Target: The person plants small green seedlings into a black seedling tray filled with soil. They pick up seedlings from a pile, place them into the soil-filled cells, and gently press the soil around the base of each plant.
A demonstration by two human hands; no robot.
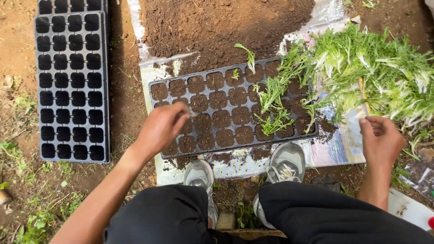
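While the left hand (162, 127) pinches something thin, perhaps a seedling, over the soil-filled tray (226, 108) at centre, its stem could snap if pressed hard. The right hand (380, 138), loosely curled and empty, rests at three o'clock beside the seedling pile (375, 72), whose roots may dry.

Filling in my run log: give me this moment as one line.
left hand: poking soil-filled black plastic seedling tray | right hand: open beside pile of green seedlings | empty black tray: left

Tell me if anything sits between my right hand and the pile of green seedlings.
Nothing visible does. The right hand sits at the near edge of the seedling pile, its fingers just short of the leaves, above the plastic sheet.
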